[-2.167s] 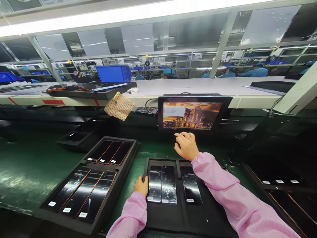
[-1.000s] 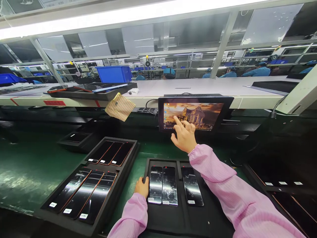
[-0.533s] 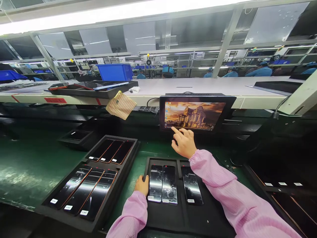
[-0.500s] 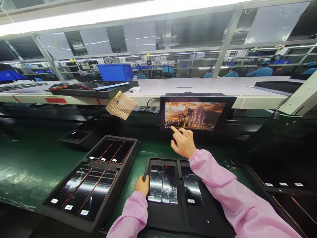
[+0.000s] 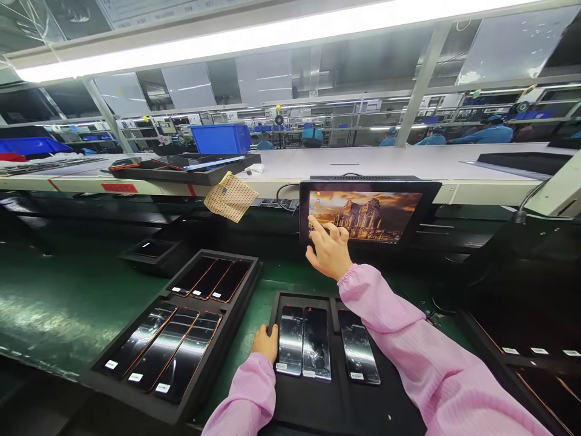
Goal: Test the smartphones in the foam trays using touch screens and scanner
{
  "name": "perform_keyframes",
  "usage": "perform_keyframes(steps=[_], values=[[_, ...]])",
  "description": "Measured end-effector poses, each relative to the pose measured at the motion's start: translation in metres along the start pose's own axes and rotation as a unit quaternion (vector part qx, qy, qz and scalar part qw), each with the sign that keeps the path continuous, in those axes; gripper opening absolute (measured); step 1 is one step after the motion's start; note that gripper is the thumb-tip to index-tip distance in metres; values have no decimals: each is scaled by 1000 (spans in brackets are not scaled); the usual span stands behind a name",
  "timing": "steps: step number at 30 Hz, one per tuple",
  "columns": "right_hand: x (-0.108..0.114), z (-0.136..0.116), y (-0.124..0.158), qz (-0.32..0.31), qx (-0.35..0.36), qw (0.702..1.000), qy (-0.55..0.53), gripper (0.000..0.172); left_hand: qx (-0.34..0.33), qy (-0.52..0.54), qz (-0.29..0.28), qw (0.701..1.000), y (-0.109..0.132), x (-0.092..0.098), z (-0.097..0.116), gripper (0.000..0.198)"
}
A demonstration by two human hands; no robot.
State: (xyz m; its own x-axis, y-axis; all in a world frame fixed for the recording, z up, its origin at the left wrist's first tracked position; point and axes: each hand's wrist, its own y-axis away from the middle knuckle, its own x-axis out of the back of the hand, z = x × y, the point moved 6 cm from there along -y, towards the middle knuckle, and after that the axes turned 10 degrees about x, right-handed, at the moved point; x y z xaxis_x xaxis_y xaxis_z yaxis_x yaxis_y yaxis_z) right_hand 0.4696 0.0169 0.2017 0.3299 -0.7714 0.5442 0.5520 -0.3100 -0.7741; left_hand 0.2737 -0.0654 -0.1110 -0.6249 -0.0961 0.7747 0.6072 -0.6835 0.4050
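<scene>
My right hand point(image 5: 330, 249) is at the left side of a tablet-like touch screen point(image 5: 385, 218), its index finger stretched out over the desktop icons and the other fingers loosely bent. Nothing is held in it. Lower down, my left hand point(image 5: 264, 343) grips the left rim of a black foam tray point(image 5: 313, 406), thumb on the edge; its other fingers are partly hidden. Two phones point(image 5: 316, 342) lie side by side in that tray's left compartment. A third phone point(image 5: 359, 348) lies to the right, its upper corner close to my pink sleeve. Each has a small white label.
A second black tray point(image 5: 190, 390) on the left holds several orange-edged phones point(image 5: 166, 345). Another tray with phones point(image 5: 540, 330) sits at the right. On the shelf behind stand a blue bin point(image 5: 222, 139) and a tray point(image 5: 213, 174); a dotted yellowish sheet point(image 5: 232, 198) hangs from its edge.
My right index finger has moved up along the screen's left side, from the bottom bar to the icons. My left hand stays at the tray rim. The view has shifted slightly.
</scene>
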Motion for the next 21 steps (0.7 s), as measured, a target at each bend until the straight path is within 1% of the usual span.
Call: perform_keyframes(steps=[7, 16, 21], values=[[2, 0, 0, 4, 6, 1000, -5, 12, 0, -6, -3, 1000, 2, 2, 2, 45], [13, -3, 11, 56, 29, 997, -35, 5, 1, -16, -1, 1000, 4, 4, 4, 46], [20, 5, 25, 90, 24, 994, -53, 6, 5, -21, -4, 1000, 5, 6, 5, 47]])
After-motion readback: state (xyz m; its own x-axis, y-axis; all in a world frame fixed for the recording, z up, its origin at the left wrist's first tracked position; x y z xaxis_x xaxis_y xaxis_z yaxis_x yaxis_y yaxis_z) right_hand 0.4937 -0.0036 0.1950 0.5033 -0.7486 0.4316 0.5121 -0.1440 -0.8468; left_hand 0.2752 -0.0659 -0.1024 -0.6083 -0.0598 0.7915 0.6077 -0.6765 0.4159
